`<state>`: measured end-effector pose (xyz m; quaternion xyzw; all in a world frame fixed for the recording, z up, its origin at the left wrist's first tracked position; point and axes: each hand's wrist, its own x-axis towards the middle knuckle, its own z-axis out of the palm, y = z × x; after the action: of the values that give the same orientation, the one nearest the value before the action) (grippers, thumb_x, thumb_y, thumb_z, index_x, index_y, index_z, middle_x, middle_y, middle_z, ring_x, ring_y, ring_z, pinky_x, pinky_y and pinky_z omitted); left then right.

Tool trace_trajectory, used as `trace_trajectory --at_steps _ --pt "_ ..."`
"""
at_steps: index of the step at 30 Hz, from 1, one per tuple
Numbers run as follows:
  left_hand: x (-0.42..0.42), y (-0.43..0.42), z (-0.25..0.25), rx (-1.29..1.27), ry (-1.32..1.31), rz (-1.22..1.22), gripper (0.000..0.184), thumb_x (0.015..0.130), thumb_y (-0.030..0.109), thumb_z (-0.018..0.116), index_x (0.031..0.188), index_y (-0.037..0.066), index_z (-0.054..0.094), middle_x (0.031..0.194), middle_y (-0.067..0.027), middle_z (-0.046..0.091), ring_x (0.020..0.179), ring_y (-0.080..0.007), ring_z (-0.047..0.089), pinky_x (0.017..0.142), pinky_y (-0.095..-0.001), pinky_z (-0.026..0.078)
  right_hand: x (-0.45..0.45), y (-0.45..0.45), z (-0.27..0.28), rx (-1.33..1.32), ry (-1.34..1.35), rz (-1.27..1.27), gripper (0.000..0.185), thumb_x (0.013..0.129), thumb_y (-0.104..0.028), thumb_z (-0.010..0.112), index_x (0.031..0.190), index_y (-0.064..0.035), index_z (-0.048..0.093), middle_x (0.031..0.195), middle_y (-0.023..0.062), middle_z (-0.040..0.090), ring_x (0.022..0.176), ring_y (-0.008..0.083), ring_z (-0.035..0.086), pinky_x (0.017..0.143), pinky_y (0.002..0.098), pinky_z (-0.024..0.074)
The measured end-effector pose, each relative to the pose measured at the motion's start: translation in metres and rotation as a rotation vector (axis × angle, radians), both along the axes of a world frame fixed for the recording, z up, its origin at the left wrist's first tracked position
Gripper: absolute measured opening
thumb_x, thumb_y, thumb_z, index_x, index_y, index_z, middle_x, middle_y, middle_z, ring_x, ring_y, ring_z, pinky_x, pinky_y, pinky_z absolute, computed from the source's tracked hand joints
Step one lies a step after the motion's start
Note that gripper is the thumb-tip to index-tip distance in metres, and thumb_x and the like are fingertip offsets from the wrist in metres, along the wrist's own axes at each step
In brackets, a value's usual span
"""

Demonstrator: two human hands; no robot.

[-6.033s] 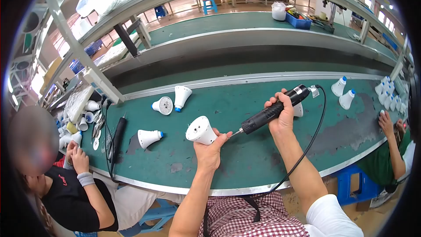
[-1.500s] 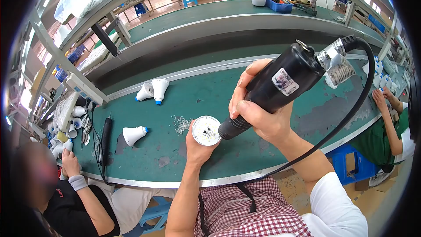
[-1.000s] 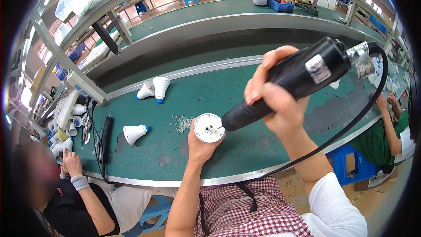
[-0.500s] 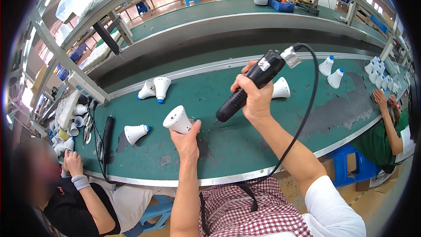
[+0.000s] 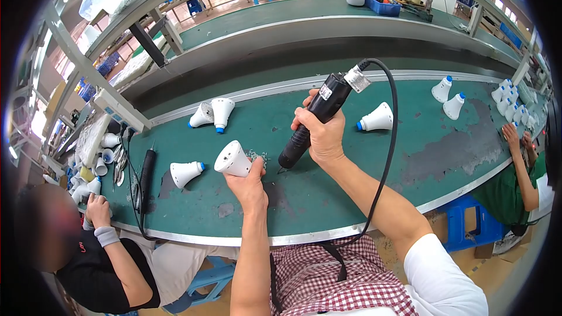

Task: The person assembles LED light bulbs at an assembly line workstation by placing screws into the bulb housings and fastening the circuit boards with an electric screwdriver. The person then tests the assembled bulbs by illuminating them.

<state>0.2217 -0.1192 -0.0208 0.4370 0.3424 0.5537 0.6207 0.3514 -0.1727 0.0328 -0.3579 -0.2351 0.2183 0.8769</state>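
With the left hand (image 5: 248, 188) closed around a white bulb (image 5: 231, 159) above the worktop (image 5: 333, 213) and the right hand (image 5: 326, 137) wrapped tightly round a black power screwdriver (image 5: 295, 147), a careless sideways sweep could scatter the small loose parts (image 5: 257, 156) near its tip.

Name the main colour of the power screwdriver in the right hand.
The power screwdriver is mostly black, shown in the head view.

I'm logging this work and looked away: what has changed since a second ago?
The right hand has drawn the screwdriver away from the bulb and lowered it towards the table. The left hand has moved the bulb leftwards and tilted it. Neither hand has let go. The spare screwdriver and nearby lying bulb stayed put.
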Motion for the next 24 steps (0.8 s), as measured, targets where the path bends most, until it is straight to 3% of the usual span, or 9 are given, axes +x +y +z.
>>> trace_trajectory --at_steps 5,7,13,24 --pt "-0.001 0.0 0.0 -0.053 0.003 -0.068 0.039 0.067 -0.005 0.064 0.095 0.004 0.039 0.079 -0.0067 0.049 0.061 -0.0154 0.053 0.051 -0.0261 0.044 0.01 -0.011 0.014 0.107 0.094 -0.037 0.037 0.065 0.004 0.06 0.098 -0.001 0.043 0.082 0.0058 0.047 0.054 0.0163 0.054 0.049 0.0282 0.0459" --pt "-0.002 0.0 -0.002 -0.087 -0.034 -0.203 0.046 0.066 -0.004 0.066 0.103 0.003 0.038 0.083 -0.0074 0.05 0.066 -0.0177 0.057 0.057 -0.0275 0.049 0.016 -0.018 0.021 0.169 0.138 -0.036 0.036 0.066 0.003 0.06 0.098 -0.0013 0.043 0.08 0.005 0.048 0.053 0.0166 0.053 0.049 0.0295 0.0455" --pt "-0.004 -0.006 0.005 -0.294 -0.272 -0.532 0.046 0.072 -0.002 0.061 0.111 0.004 0.039 0.085 -0.0057 0.053 0.078 -0.0208 0.058 0.069 -0.0352 0.05 0.027 -0.033 0.032 0.235 0.231 -0.054 0.036 0.069 -0.001 0.059 0.1 -0.0036 0.041 0.078 0.0039 0.049 0.056 0.0166 0.053 0.052 0.0312 0.0463" --pt "-0.004 -0.003 0.001 -0.3 -0.238 -0.542 0.051 0.07 -0.006 0.062 0.114 0.007 0.038 0.085 -0.0044 0.053 0.074 -0.0161 0.056 0.07 -0.0322 0.05 0.027 -0.031 0.031 0.219 0.212 -0.061 0.038 0.069 -0.001 0.06 0.102 -0.0029 0.041 0.076 0.0036 0.049 0.054 0.0161 0.053 0.051 0.03 0.0446"
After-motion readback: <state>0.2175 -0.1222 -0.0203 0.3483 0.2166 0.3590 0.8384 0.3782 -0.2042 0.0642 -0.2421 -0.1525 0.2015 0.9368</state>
